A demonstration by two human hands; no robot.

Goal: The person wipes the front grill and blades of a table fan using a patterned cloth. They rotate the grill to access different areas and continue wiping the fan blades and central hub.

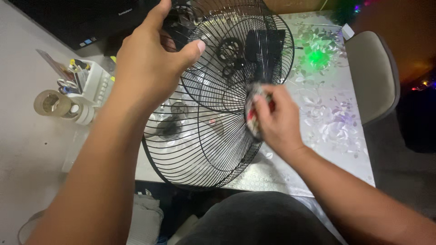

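Note:
A black wire fan guard stands tilted on the table edge, its round front grille facing me. Behind it a second black wire grille carries the dark motor housing. My left hand grips the top of the guard, thumb hooked over the wires. My right hand holds a small crumpled rag with red and white patches pressed against the guard's right rim.
The table has a shiny floral plastic cover. At left sit tape rolls and a white organiser with scissors and pens. A grey chair stands at the right. A green light glows on the table. A dark monitor stands behind.

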